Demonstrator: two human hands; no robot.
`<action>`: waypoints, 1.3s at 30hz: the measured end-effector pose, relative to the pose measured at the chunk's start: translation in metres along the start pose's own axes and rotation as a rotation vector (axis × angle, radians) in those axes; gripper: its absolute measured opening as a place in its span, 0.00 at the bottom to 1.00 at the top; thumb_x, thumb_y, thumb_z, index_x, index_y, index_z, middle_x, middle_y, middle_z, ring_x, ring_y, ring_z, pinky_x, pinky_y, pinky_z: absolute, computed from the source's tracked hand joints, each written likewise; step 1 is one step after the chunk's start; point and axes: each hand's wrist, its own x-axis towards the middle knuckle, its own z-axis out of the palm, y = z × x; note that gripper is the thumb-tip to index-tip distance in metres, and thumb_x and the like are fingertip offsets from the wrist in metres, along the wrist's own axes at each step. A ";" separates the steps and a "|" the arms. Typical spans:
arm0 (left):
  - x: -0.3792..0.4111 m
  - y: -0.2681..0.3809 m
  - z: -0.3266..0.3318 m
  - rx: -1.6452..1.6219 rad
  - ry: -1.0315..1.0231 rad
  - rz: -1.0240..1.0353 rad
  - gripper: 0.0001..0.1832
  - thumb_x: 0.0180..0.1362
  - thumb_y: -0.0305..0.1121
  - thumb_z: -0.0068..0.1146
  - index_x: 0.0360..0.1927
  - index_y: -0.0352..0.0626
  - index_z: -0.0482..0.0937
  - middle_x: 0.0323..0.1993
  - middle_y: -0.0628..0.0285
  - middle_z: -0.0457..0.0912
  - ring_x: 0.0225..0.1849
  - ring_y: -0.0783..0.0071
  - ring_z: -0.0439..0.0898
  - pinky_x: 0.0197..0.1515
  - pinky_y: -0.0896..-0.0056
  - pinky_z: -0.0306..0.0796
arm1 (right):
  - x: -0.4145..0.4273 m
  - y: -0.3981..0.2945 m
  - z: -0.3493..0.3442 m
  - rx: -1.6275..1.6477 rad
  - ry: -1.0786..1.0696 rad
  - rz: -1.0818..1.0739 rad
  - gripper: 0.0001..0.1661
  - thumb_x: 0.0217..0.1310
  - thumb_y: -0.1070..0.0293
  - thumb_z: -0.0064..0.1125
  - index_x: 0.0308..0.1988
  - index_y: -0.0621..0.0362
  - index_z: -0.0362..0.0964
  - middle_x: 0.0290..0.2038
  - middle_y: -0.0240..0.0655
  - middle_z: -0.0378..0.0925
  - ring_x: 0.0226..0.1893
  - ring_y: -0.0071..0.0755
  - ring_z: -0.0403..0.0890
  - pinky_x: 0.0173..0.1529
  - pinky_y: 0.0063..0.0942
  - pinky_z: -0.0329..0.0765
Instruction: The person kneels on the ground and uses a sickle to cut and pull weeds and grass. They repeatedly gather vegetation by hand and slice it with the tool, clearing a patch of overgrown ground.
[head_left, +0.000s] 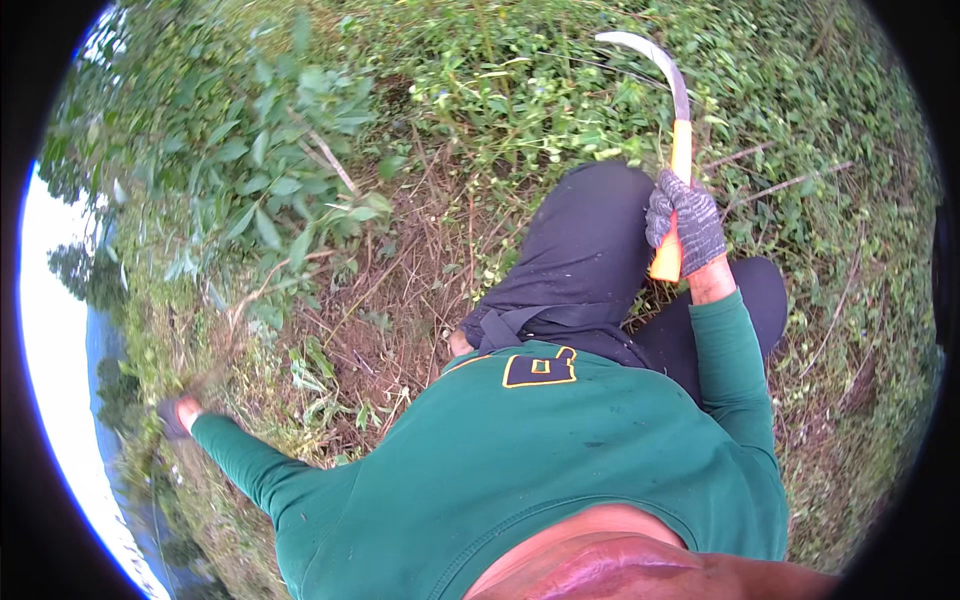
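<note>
My right hand (688, 220), in a grey knitted glove, grips the orange handle of a sickle (680, 146) above my bent knee. The sickle's curved metal blade points away from me and hooks to the left over low weeds. Far out to the left is my left hand (172, 420), also in a dark glove, with that arm stretched out. A blurred woody stem of a leafy branch (238, 311) runs down to this hand. Its fingers are too small and blurred to show whether they close on the stem.
Dense green weeds (810, 97) cover the slope ahead and to the right. Dry stalks and brown litter (409, 289) lie beside my legs (577, 232), which are folded in a crouch. Thin bare sticks (795, 182) poke out right of the sickle. Trees (82, 270) stand at far left.
</note>
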 end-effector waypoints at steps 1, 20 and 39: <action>-0.012 -0.029 0.010 0.225 -0.098 -0.001 0.22 0.61 0.45 0.47 0.57 0.51 0.70 0.57 0.65 0.71 0.54 0.65 0.73 0.55 0.59 0.68 | -0.002 -0.005 -0.011 -0.021 0.094 -0.074 0.08 0.64 0.65 0.53 0.34 0.50 0.62 0.16 0.25 0.63 0.10 0.24 0.65 0.13 0.25 0.65; -0.289 0.341 0.029 -1.195 -0.538 1.086 0.09 0.57 0.20 0.55 0.41 0.35 0.79 0.44 0.55 0.79 0.47 0.65 0.77 0.53 0.66 0.71 | -0.055 -0.008 -0.073 0.016 0.300 -0.086 0.10 0.62 0.60 0.55 0.34 0.54 0.66 0.17 0.26 0.66 0.13 0.26 0.66 0.16 0.25 0.64; -0.610 0.468 0.056 -0.285 -1.448 2.050 0.16 0.56 0.36 0.49 0.44 0.44 0.82 0.48 0.52 0.80 0.50 0.52 0.79 0.51 0.54 0.72 | -0.053 0.069 -0.095 -0.850 0.847 0.366 0.22 0.59 0.57 0.51 0.44 0.65 0.66 0.26 0.46 0.75 0.22 0.42 0.80 0.24 0.39 0.77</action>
